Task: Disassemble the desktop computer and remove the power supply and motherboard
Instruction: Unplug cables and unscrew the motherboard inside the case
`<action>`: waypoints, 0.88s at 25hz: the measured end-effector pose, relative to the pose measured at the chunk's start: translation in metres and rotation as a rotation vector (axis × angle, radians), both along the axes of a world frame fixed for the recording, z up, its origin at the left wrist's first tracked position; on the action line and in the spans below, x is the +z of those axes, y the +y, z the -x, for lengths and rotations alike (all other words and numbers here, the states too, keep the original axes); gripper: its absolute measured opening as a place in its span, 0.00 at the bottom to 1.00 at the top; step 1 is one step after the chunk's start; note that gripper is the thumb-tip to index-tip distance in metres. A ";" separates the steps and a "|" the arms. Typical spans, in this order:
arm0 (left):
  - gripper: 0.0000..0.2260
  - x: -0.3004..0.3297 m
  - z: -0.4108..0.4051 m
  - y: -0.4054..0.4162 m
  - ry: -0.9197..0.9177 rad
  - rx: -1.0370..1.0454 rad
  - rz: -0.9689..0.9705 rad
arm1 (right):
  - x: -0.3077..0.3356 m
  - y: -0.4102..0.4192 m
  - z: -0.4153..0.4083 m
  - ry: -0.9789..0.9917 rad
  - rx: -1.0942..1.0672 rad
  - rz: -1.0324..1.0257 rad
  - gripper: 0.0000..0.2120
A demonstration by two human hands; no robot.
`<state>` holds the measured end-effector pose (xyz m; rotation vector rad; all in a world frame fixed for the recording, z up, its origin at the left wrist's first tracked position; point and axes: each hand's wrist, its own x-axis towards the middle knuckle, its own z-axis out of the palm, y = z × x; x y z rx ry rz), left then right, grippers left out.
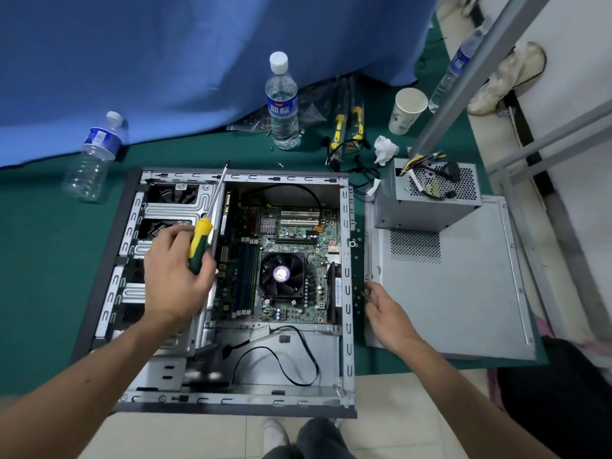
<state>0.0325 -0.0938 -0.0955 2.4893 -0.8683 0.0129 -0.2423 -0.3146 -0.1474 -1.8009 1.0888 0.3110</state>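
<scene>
PSU [430, 197] atop side panel [463, 293]

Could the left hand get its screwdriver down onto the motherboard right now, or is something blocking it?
Probably yes. The left hand grips the screwdriver beside the motherboard, which lies uncovered in the open case; only the fan covers part.

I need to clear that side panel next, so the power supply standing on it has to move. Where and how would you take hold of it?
Probably grip the power supply by its plain metal side walls, coming down from above with a hand on each side. It is a boxy unit standing on the side panel, with its mesh face upward and loose cables spilling from the top, so avoid lifting by the wires.
</scene>
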 end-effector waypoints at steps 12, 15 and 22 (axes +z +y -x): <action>0.14 0.003 0.000 -0.002 0.008 -0.010 -0.018 | 0.002 0.003 -0.011 -0.038 -0.215 -0.072 0.16; 0.14 0.003 -0.001 -0.002 0.018 -0.006 -0.035 | -0.005 0.014 -0.023 -0.018 -0.271 -0.070 0.13; 0.14 0.005 0.001 -0.002 0.038 0.002 -0.032 | -0.011 0.023 -0.047 -0.008 -0.623 -0.119 0.15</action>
